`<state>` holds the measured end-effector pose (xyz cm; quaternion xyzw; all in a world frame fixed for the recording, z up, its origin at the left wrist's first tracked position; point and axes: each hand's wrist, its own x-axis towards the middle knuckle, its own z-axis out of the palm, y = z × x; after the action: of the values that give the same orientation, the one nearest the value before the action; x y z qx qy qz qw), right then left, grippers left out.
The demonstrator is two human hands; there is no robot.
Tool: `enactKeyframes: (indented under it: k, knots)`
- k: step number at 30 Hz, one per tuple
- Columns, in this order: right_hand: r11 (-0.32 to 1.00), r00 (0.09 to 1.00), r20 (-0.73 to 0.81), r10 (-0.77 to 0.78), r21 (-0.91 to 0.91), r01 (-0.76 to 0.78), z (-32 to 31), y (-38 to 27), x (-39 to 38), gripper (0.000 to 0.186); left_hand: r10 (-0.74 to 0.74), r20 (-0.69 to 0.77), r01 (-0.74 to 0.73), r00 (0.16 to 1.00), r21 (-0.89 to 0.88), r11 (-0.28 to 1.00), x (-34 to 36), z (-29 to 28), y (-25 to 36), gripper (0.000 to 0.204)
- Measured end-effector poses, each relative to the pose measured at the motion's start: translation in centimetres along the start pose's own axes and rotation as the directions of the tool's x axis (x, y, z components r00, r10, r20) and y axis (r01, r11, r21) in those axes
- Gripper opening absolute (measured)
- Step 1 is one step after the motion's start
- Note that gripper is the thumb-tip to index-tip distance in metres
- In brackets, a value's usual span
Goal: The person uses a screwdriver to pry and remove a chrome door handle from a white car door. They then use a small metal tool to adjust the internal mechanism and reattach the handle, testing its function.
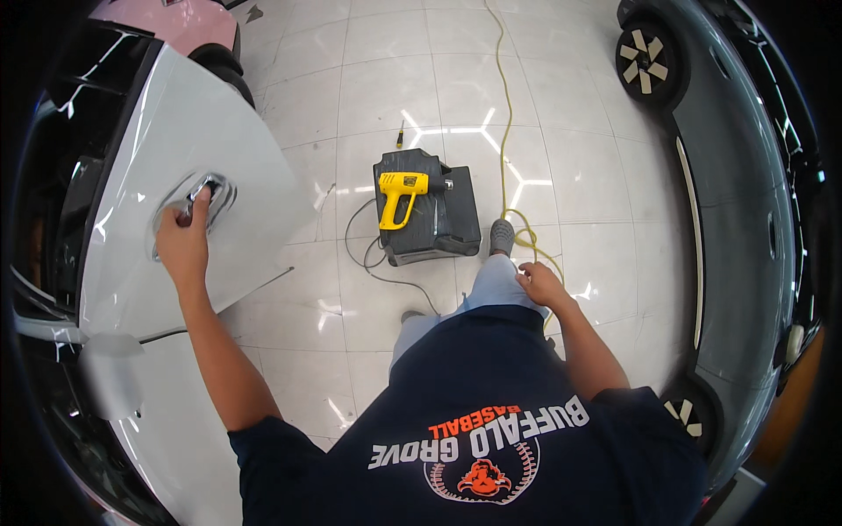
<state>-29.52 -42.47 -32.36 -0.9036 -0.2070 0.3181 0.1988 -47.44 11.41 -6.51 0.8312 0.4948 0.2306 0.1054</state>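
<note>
My left hand (pixel 186 241) is at the outside handle of a white car door (pixel 237 167) that stands swung out on the left. Its fingers and thumb close round the shiny door handle (pixel 204 188). Around the handle, a patch of wrinkled, glossy clear film (pixel 230 195) seems to lie on the paint. My right hand (pixel 544 285) hangs beside my right thigh with its fingers curled in; whether something small is pinched at the fingertips is too small to make out. In front of my feet, a yellow heat gun (pixel 403 195) lies on a black box (pixel 452 215), its nozzle pointing right.
A small yellow-and-black screwdriver (pixel 400 136) rests on the tiled floor beyond the box. A yellow hose (pixel 502 114) runs across the floor, looping by my right foot. A dark cord (pixel 386 279) trails from the box. A grey car (pixel 737 202) stands right, a pink one (pixel 189 22) far left.
</note>
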Motion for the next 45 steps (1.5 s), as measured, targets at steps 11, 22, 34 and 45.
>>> enactKeyframes:
  k: [11, 22, 34, 45]
  knots:
    - [0.887, 0.883, 0.168, -0.439, -0.078, 0.455, -11.9, -5.2, 27.8, 0.032, -0.138, -0.015, 0.135, 0.99, -0.126, 0.983, -1.3, 0.5, -0.8, 0.063]
    - [0.941, 0.939, 0.201, -0.28, -0.138, 0.31, -30.0, 8.2, 45.7, 0.038, -0.546, 0.341, 0.637, 0.765, -0.274, 0.721, 0.6, -3.1, 6.5, 0.078]
    - [0.725, 0.74, 0.322, -0.591, -0.19, 0.662, -36.7, -9.0, 58.9, 0.034, -0.889, -0.099, 0.076, 0.448, -0.986, 0.148, -6.0, 2.1, -3.7, 0.04]
    - [0.495, 0.588, 0.744, -0.316, -0.399, 0.772, -39.7, -6.0, 78.1, 0.036, -0.784, 0.169, 0.056, -0.597, -0.966, -0.251, -26.7, 32.3, 9.6, 0.035]
